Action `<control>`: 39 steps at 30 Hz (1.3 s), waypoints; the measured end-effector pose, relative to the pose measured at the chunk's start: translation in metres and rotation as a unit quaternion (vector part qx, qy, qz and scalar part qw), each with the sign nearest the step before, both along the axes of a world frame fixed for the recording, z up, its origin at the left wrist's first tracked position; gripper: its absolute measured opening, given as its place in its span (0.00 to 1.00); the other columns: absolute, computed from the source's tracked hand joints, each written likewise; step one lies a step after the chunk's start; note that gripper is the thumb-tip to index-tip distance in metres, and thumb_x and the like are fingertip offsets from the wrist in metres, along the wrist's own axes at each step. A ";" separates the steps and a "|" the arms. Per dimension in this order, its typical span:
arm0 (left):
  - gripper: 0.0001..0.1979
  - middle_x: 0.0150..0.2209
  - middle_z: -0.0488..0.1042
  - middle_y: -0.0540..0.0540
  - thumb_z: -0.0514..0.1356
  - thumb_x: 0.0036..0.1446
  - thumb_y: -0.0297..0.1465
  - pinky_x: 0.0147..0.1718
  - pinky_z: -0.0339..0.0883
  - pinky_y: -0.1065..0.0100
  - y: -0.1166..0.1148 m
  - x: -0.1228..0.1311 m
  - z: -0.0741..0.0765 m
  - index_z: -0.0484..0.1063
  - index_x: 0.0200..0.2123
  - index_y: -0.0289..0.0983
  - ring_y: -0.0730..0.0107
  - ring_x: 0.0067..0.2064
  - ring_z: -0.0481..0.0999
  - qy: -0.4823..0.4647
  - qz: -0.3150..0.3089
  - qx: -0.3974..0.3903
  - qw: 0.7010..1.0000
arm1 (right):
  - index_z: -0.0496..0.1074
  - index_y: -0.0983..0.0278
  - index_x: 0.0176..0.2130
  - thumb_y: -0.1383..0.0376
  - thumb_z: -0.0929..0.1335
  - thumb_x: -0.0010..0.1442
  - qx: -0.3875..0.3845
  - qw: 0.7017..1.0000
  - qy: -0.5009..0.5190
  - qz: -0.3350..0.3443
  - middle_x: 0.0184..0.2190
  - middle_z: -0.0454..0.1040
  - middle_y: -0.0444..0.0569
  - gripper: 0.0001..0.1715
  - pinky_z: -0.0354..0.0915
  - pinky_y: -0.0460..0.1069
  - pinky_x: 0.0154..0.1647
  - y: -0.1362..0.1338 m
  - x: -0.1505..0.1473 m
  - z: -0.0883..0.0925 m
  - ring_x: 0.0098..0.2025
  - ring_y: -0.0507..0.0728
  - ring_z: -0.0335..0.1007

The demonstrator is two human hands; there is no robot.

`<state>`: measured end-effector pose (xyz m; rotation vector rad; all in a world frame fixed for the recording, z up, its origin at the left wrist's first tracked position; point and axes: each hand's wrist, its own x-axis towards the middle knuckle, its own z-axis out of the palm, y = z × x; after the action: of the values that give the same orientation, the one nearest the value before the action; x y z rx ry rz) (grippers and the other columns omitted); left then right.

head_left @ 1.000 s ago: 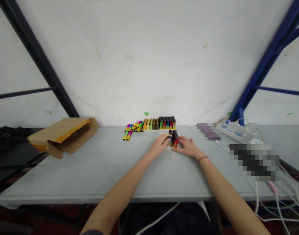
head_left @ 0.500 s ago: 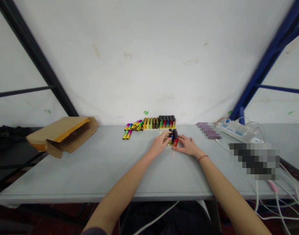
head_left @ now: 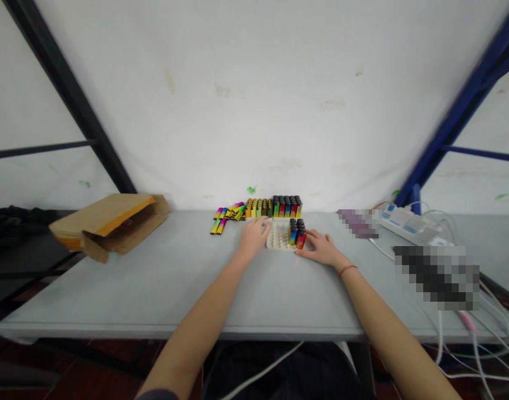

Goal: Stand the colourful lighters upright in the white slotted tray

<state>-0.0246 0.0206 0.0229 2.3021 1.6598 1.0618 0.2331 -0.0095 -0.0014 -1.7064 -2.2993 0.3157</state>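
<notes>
A small white tray with rows of holes (head_left: pixel 276 241) lies on the table. Two columns of lighters with black tops (head_left: pixel 297 235), blue and red among them, stand upright at its right end. My right hand (head_left: pixel 323 248) grips the tray's right side, thumb at the front corner and fingers beside the red lighters. Just left of the tray is my left hand (head_left: pixel 253 239), its fingers reaching forward and slightly apart, with nothing visible in them. Beyond that hand, loose yellow multicoloured lighters (head_left: pixel 219 225) lie in a pile.
Behind the tray stand a block of black-topped lighters (head_left: pixel 287 206) and a block of yellow-to-dark ones (head_left: pixel 259 208). An open cardboard box (head_left: pixel 108 222) lies at left. A power strip (head_left: pixel 412 223), cables and blurred-out objects are at right. A white wall (head_left: pixel 254 111) closes the back.
My left hand has moved left, away from the lighters in the tray, uncovering the tray's bare holes. My right hand stays at the tray's right side. The view has shifted slightly.
</notes>
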 end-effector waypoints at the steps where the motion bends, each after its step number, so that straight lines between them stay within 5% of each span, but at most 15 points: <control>1: 0.16 0.47 0.79 0.37 0.52 0.69 0.32 0.54 0.68 0.56 0.003 -0.011 0.003 0.78 0.50 0.35 0.54 0.51 0.76 0.013 0.064 -0.015 0.998 | 0.66 0.56 0.66 0.42 0.68 0.63 -0.002 1.000 0.001 0.000 0.70 0.60 0.58 0.40 0.43 0.79 0.68 0.000 0.000 0.000 0.71 0.74 0.52; 5: 0.13 0.53 0.74 0.27 0.54 0.65 0.27 0.53 0.65 0.43 0.016 -0.064 0.008 0.78 0.45 0.30 0.36 0.58 0.69 0.045 0.244 -0.056 0.967 | 0.67 0.56 0.66 0.42 0.68 0.63 -0.004 1.000 -0.002 -0.001 0.71 0.60 0.58 0.39 0.43 0.78 0.69 0.000 0.000 0.000 0.72 0.74 0.52; 11: 0.10 0.52 0.73 0.27 0.60 0.63 0.31 0.53 0.62 0.38 0.025 -0.101 0.001 0.77 0.38 0.29 0.29 0.60 0.65 0.022 0.292 -0.116 0.949 | 0.67 0.56 0.66 0.42 0.68 0.62 -0.005 1.000 0.001 -0.005 0.71 0.60 0.57 0.39 0.43 0.78 0.69 0.001 0.000 -0.001 0.72 0.74 0.52; 17: 0.10 0.50 0.78 0.31 0.62 0.58 0.31 0.52 0.65 0.43 0.023 -0.085 0.009 0.79 0.42 0.35 0.37 0.57 0.71 0.094 0.229 -0.183 0.951 | 0.67 0.56 0.66 0.42 0.68 0.62 -0.002 1.000 0.001 -0.004 0.71 0.60 0.58 0.39 0.43 0.79 0.68 0.000 0.000 0.000 0.72 0.74 0.52; 23: 0.02 0.34 0.80 0.36 0.63 0.50 0.27 0.44 0.70 0.56 0.027 -0.075 0.010 0.76 0.28 0.36 0.46 0.44 0.80 0.115 0.103 -0.246 0.957 | 0.67 0.56 0.66 0.43 0.68 0.62 0.002 1.000 -0.013 -0.006 0.70 0.60 0.58 0.39 0.46 0.77 0.69 0.000 0.000 -0.001 0.71 0.74 0.53; 28: 0.01 0.33 0.78 0.44 0.60 0.53 0.28 0.41 0.69 0.65 0.029 -0.056 0.004 0.70 0.31 0.38 0.59 0.40 0.79 -0.057 -0.001 -0.209 0.976 | 0.67 0.56 0.66 0.42 0.68 0.62 -0.001 1.000 -0.012 -0.009 0.71 0.60 0.57 0.40 0.46 0.76 0.69 0.001 0.000 -0.001 0.71 0.74 0.54; 34: 0.07 0.21 0.64 0.58 0.56 0.56 0.28 0.27 0.62 0.73 0.025 -0.019 -0.002 0.58 0.36 0.41 0.74 0.23 0.68 -0.357 -0.020 -0.269 0.894 | 0.67 0.56 0.66 0.43 0.68 0.62 -0.006 1.000 -0.004 -0.008 0.71 0.60 0.58 0.39 0.43 0.77 0.69 0.000 0.000 0.001 0.72 0.73 0.52; 39: 0.09 0.19 0.58 0.61 0.56 0.57 0.36 0.17 0.47 0.76 0.014 0.003 -0.002 0.55 0.33 0.42 0.80 0.15 0.53 -0.486 -0.058 -0.301 0.818 | 0.67 0.57 0.66 0.42 0.68 0.62 -0.011 1.000 0.001 -0.003 0.71 0.60 0.58 0.40 0.43 0.77 0.69 0.000 0.000 0.001 0.72 0.73 0.52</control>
<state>-0.0219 0.0350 0.0209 1.0971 1.1357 1.1474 0.2328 -0.0093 -0.0002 -1.7221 -2.2973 0.3410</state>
